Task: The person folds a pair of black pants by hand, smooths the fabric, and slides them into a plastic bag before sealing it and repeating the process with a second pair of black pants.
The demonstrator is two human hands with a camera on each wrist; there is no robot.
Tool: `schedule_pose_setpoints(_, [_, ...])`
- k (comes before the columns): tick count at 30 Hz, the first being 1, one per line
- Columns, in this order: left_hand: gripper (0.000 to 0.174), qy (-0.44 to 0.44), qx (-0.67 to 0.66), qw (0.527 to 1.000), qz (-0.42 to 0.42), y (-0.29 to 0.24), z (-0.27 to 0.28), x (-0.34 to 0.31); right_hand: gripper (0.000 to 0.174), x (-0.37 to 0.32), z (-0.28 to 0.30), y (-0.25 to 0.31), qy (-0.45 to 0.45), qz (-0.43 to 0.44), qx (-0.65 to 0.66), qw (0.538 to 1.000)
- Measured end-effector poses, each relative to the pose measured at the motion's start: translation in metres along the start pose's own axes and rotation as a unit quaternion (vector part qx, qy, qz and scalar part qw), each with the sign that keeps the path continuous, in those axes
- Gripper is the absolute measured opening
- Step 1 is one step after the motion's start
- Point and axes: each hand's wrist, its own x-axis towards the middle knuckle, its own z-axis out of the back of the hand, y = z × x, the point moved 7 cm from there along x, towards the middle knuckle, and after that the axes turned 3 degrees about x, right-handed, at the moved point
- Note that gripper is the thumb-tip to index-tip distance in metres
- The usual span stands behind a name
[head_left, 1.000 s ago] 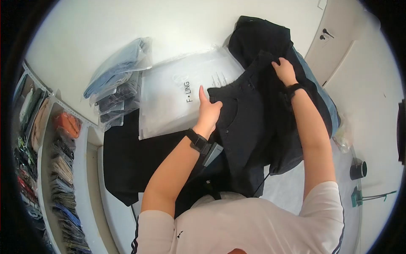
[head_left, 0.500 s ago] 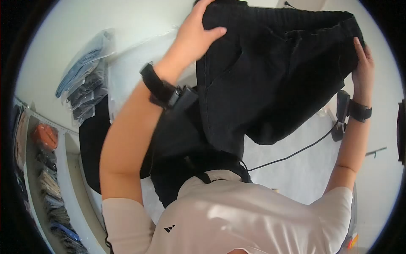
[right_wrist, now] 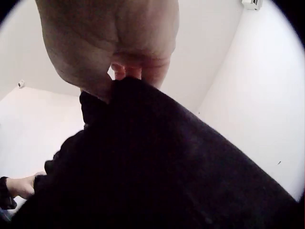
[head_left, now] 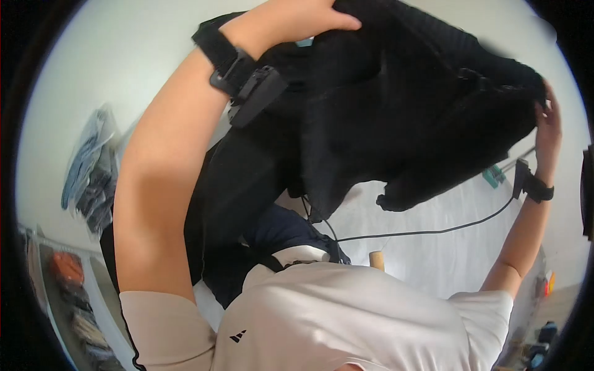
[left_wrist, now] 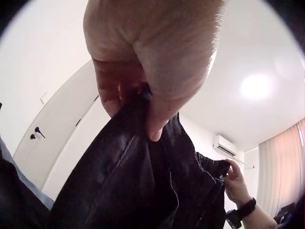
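Observation:
A pair of black trousers [head_left: 421,105] with a gathered waistband hangs stretched between my two hands, high in the head view. My left hand [head_left: 303,21] grips one end of the waistband at the top; in the left wrist view its thumb [left_wrist: 155,131] presses the dark cloth against the curled fingers. At the other end, on the far right, my right hand [head_left: 549,127] pinches the waistband. The right wrist view shows the fingers of that hand [right_wrist: 109,43] bent over the cloth edge. The trouser legs hang down, dark and partly folded over themselves.
Bagged folded jeans [head_left: 90,167] lie at the left, above a shelf [head_left: 74,290] of packed clothes. More black cloth [head_left: 241,173] lies under the left arm. A black cable [head_left: 427,232] crosses below the trousers. A door [left_wrist: 57,129] and an air conditioner [left_wrist: 225,145] are farther off.
Both hands have lifted the black trousers up off the pile and spread the waistband wide. Over the last half second the left hand has risen farther, and the right side has dropped slightly.

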Motion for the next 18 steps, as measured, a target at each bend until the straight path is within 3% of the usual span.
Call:
schedule_pose_setpoints(2, [0.052,0.076,-0.048,0.993,0.071,0.011,-0.023,0.004,0.049,-0.022,-0.007,0.002,0.041,-0.012,-0.032,0.999])
schedule_pose_setpoints(3, [0.036,0.04,-0.057,0.997,0.012,0.005,-0.028,0.004,0.048,-0.032,-0.011,0.003,0.051,-0.038,-0.025,0.998])
schedule_pose_setpoints(4, [0.036,0.034,-0.065,0.997,0.003,0.016,-0.039,0.001,0.047,-0.039,-0.017,0.008,0.06,-0.062,-0.014,0.996])
schedule_pose_setpoints(5, [0.047,0.065,-0.051,0.996,0.014,0.033,-0.055,-0.002,0.044,-0.046,-0.021,0.015,0.077,-0.123,-0.012,0.989])
schedule_pose_setpoints(6, [0.058,0.099,-0.032,0.994,0.026,0.036,-0.066,-0.001,0.044,-0.05,-0.028,0.023,0.103,-0.114,-0.005,0.988])
schedule_pose_setpoints(8, [0.051,0.118,-0.061,0.989,0.061,0.044,-0.078,-0.007,0.042,-0.061,-0.042,0.026,0.17,-0.128,-0.033,0.977])
schedule_pose_setpoints(10, [0.047,0.102,-0.109,0.989,0.006,0.037,-0.082,-0.01,0.038,-0.064,-0.051,0.042,0.192,-0.109,-0.032,0.975])
schedule_pose_setpoints(14, [0.037,0.124,-0.089,0.988,0.0,0.039,-0.086,-0.023,0.028,-0.075,-0.059,0.034,0.235,-0.099,-0.026,0.967])
schedule_pose_setpoints(16, [0.02,0.151,-0.142,0.976,0.063,0.048,-0.09,-0.026,0.026,-0.076,-0.061,0.027,0.241,-0.092,-0.008,0.966])
schedule_pose_setpoints(17, [0.02,0.151,-0.144,0.976,0.065,0.049,-0.088,-0.028,0.025,-0.075,-0.062,0.026,0.248,-0.085,0.008,0.965])
schedule_pose_setpoints(18, [0.016,0.164,-0.077,0.98,0.079,0.043,-0.084,-0.028,0.025,-0.074,-0.064,0.024,0.25,-0.086,0.008,0.964])
